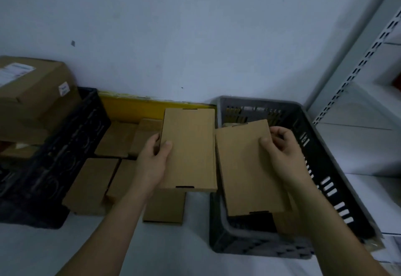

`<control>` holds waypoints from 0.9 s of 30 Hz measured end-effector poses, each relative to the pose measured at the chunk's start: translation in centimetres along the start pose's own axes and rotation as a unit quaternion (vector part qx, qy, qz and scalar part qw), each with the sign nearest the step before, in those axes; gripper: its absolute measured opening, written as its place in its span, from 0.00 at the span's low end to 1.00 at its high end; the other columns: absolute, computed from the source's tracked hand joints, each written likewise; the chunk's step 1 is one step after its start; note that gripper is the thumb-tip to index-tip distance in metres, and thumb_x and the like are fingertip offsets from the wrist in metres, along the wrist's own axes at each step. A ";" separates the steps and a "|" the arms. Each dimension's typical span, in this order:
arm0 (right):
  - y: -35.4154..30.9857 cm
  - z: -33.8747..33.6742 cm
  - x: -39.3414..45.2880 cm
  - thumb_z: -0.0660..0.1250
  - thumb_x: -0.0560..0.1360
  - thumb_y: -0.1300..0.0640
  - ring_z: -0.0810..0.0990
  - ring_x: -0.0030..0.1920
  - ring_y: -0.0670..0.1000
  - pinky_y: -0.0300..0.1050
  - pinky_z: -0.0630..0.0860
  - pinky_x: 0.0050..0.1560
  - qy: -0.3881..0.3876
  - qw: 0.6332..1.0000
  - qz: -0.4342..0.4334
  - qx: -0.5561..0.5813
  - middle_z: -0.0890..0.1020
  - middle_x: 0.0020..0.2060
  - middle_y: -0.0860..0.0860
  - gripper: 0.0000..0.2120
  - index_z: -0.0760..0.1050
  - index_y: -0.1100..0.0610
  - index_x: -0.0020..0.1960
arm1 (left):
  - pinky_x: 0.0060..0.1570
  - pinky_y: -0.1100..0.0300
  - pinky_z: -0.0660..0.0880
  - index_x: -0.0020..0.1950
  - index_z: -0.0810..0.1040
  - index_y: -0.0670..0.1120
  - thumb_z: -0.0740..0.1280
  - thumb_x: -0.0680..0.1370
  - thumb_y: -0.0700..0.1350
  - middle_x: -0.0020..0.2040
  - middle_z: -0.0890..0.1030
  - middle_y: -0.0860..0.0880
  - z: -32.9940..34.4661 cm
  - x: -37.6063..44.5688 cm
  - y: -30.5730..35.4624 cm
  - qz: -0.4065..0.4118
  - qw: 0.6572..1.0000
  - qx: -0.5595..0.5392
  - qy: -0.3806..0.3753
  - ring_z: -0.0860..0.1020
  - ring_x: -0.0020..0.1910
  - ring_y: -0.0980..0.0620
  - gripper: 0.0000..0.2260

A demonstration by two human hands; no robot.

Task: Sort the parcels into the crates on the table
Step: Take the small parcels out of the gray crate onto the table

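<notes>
My left hand [153, 163] grips a flat brown cardboard parcel [191, 147] by its left edge, held above the table between the two crates. My right hand [282, 152] holds a second flat brown parcel [245, 167] by its far right corner, tilted over the open grey crate [338, 167] on the right. Another parcel lies inside that crate beneath it, mostly hidden. The black crate [65, 145] stands on the left.
Several small brown parcels [93, 182] lie on the white table between the crates, one [165, 208] under the left-hand parcel. A large labelled box [34, 93] sits in the black crate. A yellow board leans on the wall. Grey shelving [358, 80] rises at the right.
</notes>
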State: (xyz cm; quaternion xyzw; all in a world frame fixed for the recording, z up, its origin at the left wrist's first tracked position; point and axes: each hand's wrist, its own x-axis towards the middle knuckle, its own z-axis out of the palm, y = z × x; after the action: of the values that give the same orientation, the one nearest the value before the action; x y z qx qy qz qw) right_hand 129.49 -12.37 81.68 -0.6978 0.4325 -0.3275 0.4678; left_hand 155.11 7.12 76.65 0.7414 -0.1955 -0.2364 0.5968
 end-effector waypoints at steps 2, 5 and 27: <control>0.0 -0.4 -1.2 0.69 0.84 0.49 0.79 0.56 0.42 0.42 0.75 0.46 -0.078 0.994 0.003 -0.082 0.72 0.60 0.32 0.27 0.62 0.33 0.77 | 0.55 0.52 0.78 0.79 0.70 0.59 0.65 0.85 0.59 0.67 0.79 0.55 -1.5 0.3 -0.2 0.000 1.000 -0.012 -0.018 0.80 0.61 0.52 0.22; -0.3 -0.9 -2.9 0.68 0.84 0.47 0.79 0.55 0.45 0.46 0.77 0.47 -0.113 0.980 0.028 -0.163 0.69 0.60 0.30 0.36 0.51 0.25 0.81 | 0.55 0.51 0.80 0.79 0.71 0.59 0.65 0.85 0.59 0.66 0.81 0.56 -3.8 1.0 -0.8 0.001 0.999 -0.023 -0.043 0.81 0.60 0.53 0.21; -0.1 22.4 10.2 0.63 0.88 0.55 0.79 0.65 0.55 0.45 0.72 0.57 -0.007 0.990 0.015 -0.137 0.79 0.71 0.52 0.24 0.67 0.49 0.83 | 0.53 0.52 0.73 0.79 0.67 0.50 0.65 0.86 0.55 0.63 0.74 0.51 -12.4 6.6 -6.4 -0.085 0.994 0.018 0.071 0.76 0.60 0.49 0.23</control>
State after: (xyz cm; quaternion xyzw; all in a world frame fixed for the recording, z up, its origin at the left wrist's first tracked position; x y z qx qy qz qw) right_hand 153.07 -13.36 74.55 -0.7507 0.4807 -0.2533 0.3759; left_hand 167.77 14.55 71.79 0.7809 -0.0935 -0.2298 0.5733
